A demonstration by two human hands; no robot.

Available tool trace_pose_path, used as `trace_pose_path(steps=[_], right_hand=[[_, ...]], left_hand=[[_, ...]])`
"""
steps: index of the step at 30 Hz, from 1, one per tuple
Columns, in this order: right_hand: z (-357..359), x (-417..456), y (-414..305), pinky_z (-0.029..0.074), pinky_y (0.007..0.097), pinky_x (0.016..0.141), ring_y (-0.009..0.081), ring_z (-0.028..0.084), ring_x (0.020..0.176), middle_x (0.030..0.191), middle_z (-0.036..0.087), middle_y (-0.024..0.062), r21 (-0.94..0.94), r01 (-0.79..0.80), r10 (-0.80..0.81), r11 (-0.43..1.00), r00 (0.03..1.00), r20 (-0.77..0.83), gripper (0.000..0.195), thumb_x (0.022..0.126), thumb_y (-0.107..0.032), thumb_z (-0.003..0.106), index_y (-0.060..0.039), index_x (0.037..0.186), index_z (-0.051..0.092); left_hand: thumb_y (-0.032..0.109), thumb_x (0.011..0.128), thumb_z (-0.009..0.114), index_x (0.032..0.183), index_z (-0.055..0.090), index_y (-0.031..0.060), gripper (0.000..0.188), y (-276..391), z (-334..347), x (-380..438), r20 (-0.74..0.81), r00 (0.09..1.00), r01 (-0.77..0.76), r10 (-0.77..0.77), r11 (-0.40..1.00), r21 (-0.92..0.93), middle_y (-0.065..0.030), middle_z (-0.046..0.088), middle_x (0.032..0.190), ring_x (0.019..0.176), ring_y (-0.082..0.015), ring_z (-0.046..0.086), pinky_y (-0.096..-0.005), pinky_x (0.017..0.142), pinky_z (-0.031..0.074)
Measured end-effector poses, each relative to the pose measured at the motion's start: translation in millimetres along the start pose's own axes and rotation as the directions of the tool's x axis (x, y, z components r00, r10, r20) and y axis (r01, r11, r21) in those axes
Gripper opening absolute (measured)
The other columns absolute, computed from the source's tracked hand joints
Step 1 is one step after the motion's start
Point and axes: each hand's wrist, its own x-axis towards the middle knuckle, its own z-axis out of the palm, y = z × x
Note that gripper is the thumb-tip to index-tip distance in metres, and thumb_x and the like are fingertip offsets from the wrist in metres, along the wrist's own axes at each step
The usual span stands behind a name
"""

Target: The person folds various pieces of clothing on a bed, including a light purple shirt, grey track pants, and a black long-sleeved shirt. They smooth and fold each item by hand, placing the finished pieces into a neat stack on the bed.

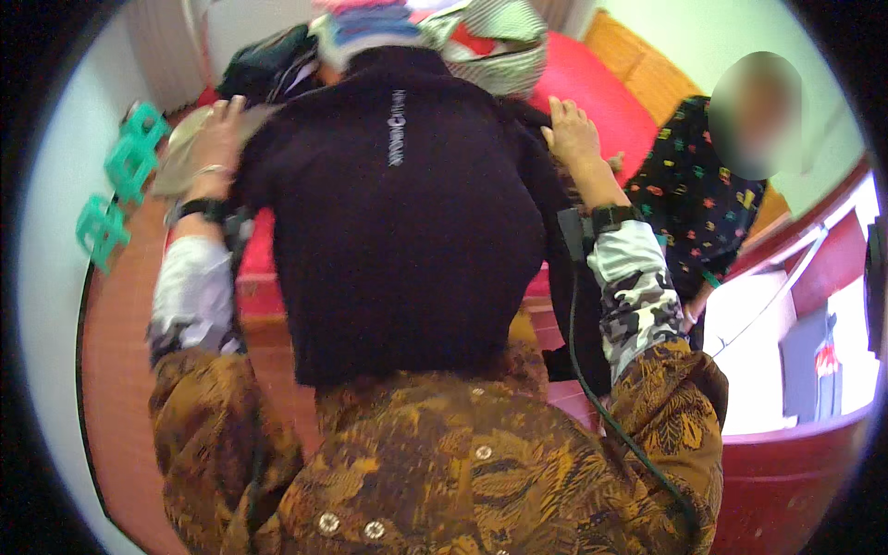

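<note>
A black long-sleeved garment (pixel 409 229) with a stand-up collar and pale lettering down its back lies spread over the red-covered table (pixel 590 90), its lower part hanging towards me. My left hand (pixel 218 139) is at its left shoulder and sleeve, slightly blurred; its grip is unclear. On the other side, my right hand (pixel 573 132) rests at the right sleeve near the shoulder, fingers pointing away from me, and whether it pinches the cloth cannot be told. Beyond the collar stands a stack of folded clothes (pixel 374 24).
Beside the stack are a striped cloth bag (pixel 496 48) and a dark cloth heap (pixel 267 62). Green plastic stools (pixel 128 166) line the left wall. A person in a dark patterned top (pixel 694 187) is at the right. A cable runs along my right arm.
</note>
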Motion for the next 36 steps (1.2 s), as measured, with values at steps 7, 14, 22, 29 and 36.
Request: trace_pose_path(steps=[7, 14, 22, 29, 36], right_hand=[[36, -175, -66, 0.046, 0.0443, 0.058, 0.0372, 0.057, 0.07, 0.073, 0.058, 0.0179, 0.614, -0.158, -0.08, 0.773, 0.937, 0.341, 0.012, 0.083, -0.016, 0.054, -0.0051, 0.08, 0.054], [48, -304, -90, 0.049, 0.0283, 0.064, 0.0164, 0.063, 0.072, 0.08, 0.063, 0.0097, 0.496, -0.8, 0.044, 0.338, 0.54, 0.841, 0.029, 0.082, -0.027, 0.063, -0.0004, 0.094, 0.061], [75, -263, -151, 0.045, 0.041, 0.085, 0.0375, 0.055, 0.103, 0.107, 0.057, 0.0258, 0.197, -0.535, 0.014, 0.821, 0.364, 0.931, 0.056, 0.071, -0.038, 0.069, 0.0042, 0.105, 0.055], [122, -285, -145, 0.044, 0.0399, 0.078, 0.0362, 0.059, 0.091, 0.097, 0.061, 0.0234, 0.283, -0.897, 0.227, 0.338, 0.37, 0.901, 0.038, 0.082, -0.027, 0.056, 0.0044, 0.105, 0.057], [34, -267, -58, 0.044, 0.0283, 0.075, 0.014, 0.054, 0.083, 0.091, 0.061, 0.0077, 0.621, -0.783, 0.163, 0.022, 0.616, 0.771, 0.032, 0.087, -0.023, 0.056, 0.0015, 0.108, 0.054]], left_hand=[[0.009, 0.081, 0.057, 0.114, 0.05, 0.0003, 0.035, 106, 58, -220, 0.196, 0.975, 0.204, -0.105, 0.772, -0.602, -0.0195, 0.054, 0.108, 0.102, -0.0357, 0.051, -0.0404, 0.087, 0.043], [0.03, 0.077, 0.068, 0.119, 0.048, -0.0005, 0.055, 121, 20, -355, 0.801, 0.503, 0.845, -0.325, 0.38, -0.376, -0.021, 0.056, 0.113, 0.104, -0.0316, 0.056, -0.0371, 0.088, 0.043], [0.015, 0.068, 0.07, 0.136, 0.031, 0.0051, 0.079, 123, 17, -346, 0.732, 0.675, 0.665, -0.09, 0.503, -0.552, -0.0215, 0.044, 0.129, 0.118, -0.0334, 0.045, -0.0374, 0.098, 0.037], [-0.004, 0.078, 0.049, 0.12, 0.052, 0.0045, 0.043, 109, 0, -353, 0.596, 0.781, 0.616, -0.189, 0.395, -0.682, -0.014, 0.062, 0.105, 0.096, -0.022, 0.059, -0.0299, 0.086, 0.044], [-0.013, 0.069, 0.036, 0.104, 0.058, 0.0008, 0.043, 76, -63, -325, 0.318, 0.824, 0.522, -0.47, 0.411, -0.747, -0.0118, 0.06, 0.097, 0.094, -0.0212, 0.058, -0.0298, 0.087, 0.042]])
